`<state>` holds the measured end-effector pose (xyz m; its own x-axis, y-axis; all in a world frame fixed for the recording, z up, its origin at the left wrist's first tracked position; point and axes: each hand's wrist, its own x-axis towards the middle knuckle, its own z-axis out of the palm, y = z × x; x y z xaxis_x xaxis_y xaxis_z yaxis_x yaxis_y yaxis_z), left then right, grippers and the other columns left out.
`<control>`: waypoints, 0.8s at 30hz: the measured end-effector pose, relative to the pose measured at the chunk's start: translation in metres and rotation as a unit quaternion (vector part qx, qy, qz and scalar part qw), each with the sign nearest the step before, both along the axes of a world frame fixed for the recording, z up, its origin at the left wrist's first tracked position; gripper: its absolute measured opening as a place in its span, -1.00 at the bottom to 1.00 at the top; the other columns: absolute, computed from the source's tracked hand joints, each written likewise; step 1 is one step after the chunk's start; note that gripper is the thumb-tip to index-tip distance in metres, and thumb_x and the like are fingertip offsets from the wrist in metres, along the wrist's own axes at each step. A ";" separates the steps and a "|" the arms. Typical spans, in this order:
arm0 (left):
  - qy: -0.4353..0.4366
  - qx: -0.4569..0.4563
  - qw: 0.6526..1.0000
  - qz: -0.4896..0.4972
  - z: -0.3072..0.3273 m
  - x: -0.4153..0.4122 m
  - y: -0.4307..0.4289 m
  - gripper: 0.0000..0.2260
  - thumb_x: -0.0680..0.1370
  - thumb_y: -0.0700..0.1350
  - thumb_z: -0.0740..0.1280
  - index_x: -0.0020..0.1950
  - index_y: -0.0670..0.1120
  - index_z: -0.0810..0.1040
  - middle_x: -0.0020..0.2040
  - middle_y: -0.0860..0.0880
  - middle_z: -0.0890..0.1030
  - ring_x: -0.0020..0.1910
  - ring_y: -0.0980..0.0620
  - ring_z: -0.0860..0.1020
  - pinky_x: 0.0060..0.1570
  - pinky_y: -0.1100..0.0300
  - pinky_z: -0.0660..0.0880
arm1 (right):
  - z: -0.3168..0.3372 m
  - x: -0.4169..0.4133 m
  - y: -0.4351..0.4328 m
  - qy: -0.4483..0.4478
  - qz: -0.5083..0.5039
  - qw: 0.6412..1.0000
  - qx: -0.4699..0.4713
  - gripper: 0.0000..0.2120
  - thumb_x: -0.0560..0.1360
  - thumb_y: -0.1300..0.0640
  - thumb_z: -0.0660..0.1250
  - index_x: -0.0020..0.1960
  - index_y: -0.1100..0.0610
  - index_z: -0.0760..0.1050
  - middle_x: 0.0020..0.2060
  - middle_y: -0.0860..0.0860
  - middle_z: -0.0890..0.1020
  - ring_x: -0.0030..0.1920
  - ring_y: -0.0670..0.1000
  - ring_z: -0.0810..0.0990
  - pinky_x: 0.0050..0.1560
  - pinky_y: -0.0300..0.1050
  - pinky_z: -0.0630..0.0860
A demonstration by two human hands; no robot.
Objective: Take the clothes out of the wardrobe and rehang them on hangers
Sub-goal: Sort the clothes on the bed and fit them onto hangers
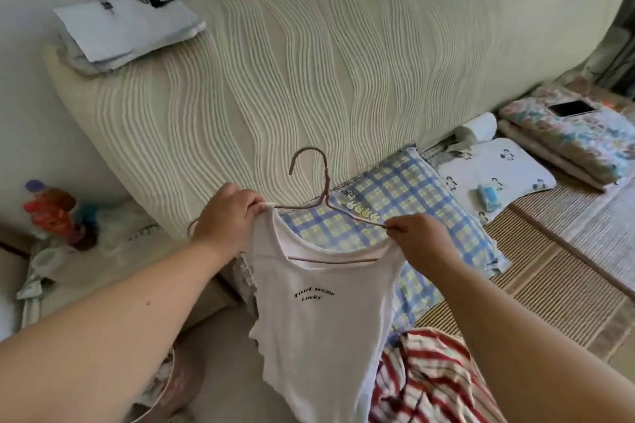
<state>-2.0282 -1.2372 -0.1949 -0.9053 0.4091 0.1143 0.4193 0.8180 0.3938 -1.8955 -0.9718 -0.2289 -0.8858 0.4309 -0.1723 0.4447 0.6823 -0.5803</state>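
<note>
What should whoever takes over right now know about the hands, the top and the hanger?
Left hand: grips one strap of the white top against the left arm of the hanger.
Right hand: pinches the other strap at the hanger's right arm.
Done: the hanger sits inside the top; its bottom bar shows through the neckline.
Left: seat both straps, hang it up, then probably the striped garment lying at lower right.

Woven-mat bed (549,285); on it checked pillow (405,196); white printed pillow (494,175); folded floral quilt (577,144); red-striped garment (429,381)
</note>
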 end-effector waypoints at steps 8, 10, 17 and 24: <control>-0.052 -0.193 0.978 0.058 -0.121 -0.064 0.044 -0.79 0.60 0.11 0.15 0.06 0.12 0.56 0.08 -0.01 0.50 0.11 -0.11 0.43 0.03 0.03 0.41 | -0.104 -0.063 0.032 -0.113 0.025 0.993 -0.032 -0.80 0.55 0.09 0.28 0.11 0.05 0.62 -0.03 -0.03 0.66 -0.11 -0.06 0.55 -0.02 -0.20 0.50; -0.059 -0.203 0.975 0.070 -0.141 -0.071 0.056 -0.77 0.61 0.10 0.13 0.07 0.11 0.56 0.11 -0.02 0.50 0.13 -0.12 0.40 0.06 0.04 0.38 | -0.122 -0.072 0.037 -0.128 0.029 0.991 -0.039 -0.79 0.56 0.08 0.27 0.14 0.05 0.61 0.02 -0.03 0.65 -0.11 -0.09 0.52 0.00 -0.24 0.47; -0.191 -0.029 0.980 0.041 -0.178 -0.089 0.089 -0.54 0.60 -0.11 0.24 0.49 0.03 0.26 0.49 -0.09 0.24 0.44 -0.10 0.28 0.39 0.05 0.25 | -0.160 -0.095 0.049 -0.080 -0.003 0.996 -0.034 -0.58 0.56 0.03 0.25 0.41 -0.05 0.35 0.36 0.00 0.40 0.26 0.04 0.46 0.26 -0.10 0.38; -0.231 -0.103 0.967 -0.034 -0.159 -0.038 0.090 -0.47 0.61 -0.05 0.22 0.54 0.11 0.12 0.58 0.03 -0.06 0.53 -0.04 0.07 0.45 0.02 0.16 | -0.154 -0.058 0.024 -0.079 0.096 0.992 0.019 -0.48 0.52 -0.03 0.28 0.44 -0.17 0.24 0.45 -0.11 0.29 0.40 0.01 0.32 0.39 -0.01 0.31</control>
